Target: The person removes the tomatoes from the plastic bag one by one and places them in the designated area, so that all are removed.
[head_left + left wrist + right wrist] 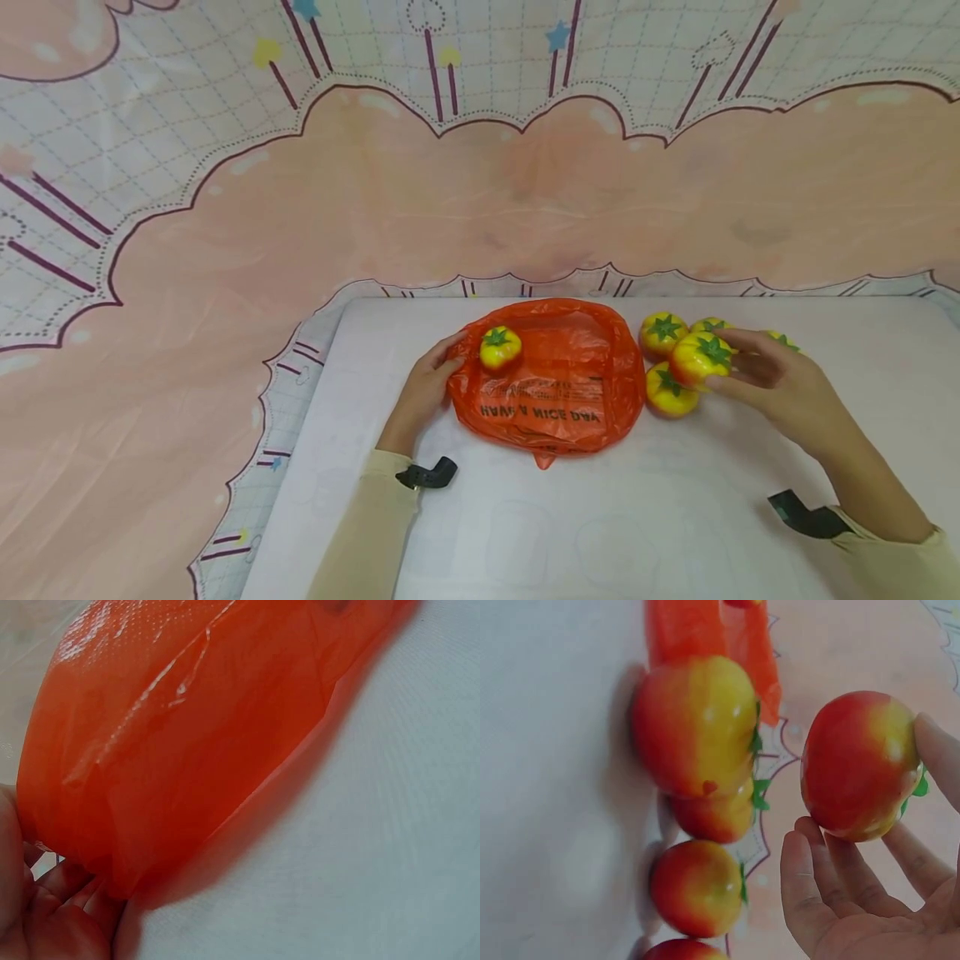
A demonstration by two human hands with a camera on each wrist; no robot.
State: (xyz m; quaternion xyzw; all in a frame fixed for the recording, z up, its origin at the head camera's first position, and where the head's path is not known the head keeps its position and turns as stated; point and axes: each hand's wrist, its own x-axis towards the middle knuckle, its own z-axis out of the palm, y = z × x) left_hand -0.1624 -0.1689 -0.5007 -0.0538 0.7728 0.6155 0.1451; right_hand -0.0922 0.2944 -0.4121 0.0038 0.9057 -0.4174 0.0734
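A red plastic bag [555, 342] lies spread open on the white table, its printed text upside down. One yellow-and-red toy tomato [500, 348] with a green leafy top is inside it, toward the left. My left hand [431, 379] pinches the bag's left rim; in the left wrist view its thumb and fingers [71, 930] are at the bag's edge. Raised above the table, a toy tomato [862, 765] is held between the thumb and fingertips of my right hand [780, 387], just right of the bag.
More toy tomatoes [671, 392] stand on the table [525, 533] right of the bag, several of them in a row in the right wrist view, partly behind my right hand. A patterned cloth [570, 200] hangs behind the table's far edge.
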